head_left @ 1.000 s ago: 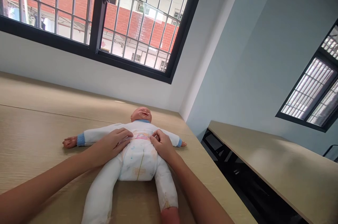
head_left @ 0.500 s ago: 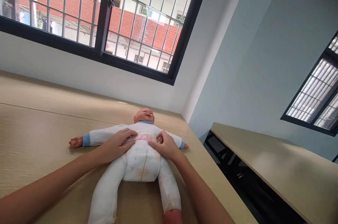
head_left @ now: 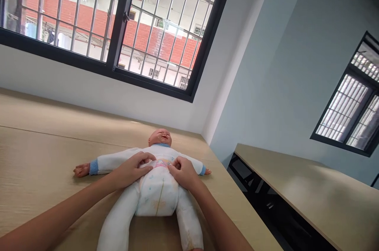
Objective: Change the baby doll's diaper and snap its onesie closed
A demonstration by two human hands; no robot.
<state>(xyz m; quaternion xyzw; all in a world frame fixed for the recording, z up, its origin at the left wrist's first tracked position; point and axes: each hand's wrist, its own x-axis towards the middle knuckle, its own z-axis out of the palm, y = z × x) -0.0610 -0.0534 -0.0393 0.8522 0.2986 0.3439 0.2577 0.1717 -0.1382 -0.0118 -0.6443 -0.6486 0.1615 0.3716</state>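
Doll (head_left: 160, 152) lay face-up on the worktop (head_left: 38, 160), head toward twelve o'clock, white diaper (head_left: 158, 195) around its hips. Of the hands, the left hand (head_left: 134, 169) curled at the diaper's ten o'clock, its grip too obscured to tell; the right hand (head_left: 182, 171), at two o'clock, pinched the pink waistband (head_left: 161, 163).
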